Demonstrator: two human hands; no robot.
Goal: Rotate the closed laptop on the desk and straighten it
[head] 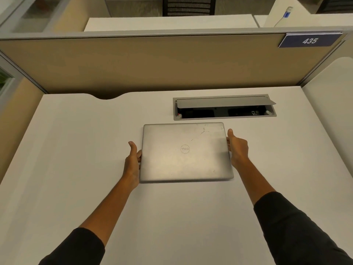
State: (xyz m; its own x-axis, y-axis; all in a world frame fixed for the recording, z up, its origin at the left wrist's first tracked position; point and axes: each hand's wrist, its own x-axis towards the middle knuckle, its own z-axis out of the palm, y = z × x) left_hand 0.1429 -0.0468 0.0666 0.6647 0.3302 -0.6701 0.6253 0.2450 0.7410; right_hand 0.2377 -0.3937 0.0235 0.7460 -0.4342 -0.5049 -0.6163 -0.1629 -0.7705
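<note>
Flanking the closed laptop [185, 152], both hands' fingers grip its sides; open cable tray [224, 108] just behind.

Open cable box [224, 108] just behind laptop [186, 153]

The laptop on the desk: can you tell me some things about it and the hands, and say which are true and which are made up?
1. The laptop is closed. True.
2. Only one hand touches it. False: the left hand is at its left edge and the right hand is at its right edge.
3. The cable box in the desk has its lid propped open. True.
4. The laptop lies on top of the cable box. False: it lies on the desk just in front of the box, apart from it.
5. The blue sign on the divider reads 435. True.
</note>
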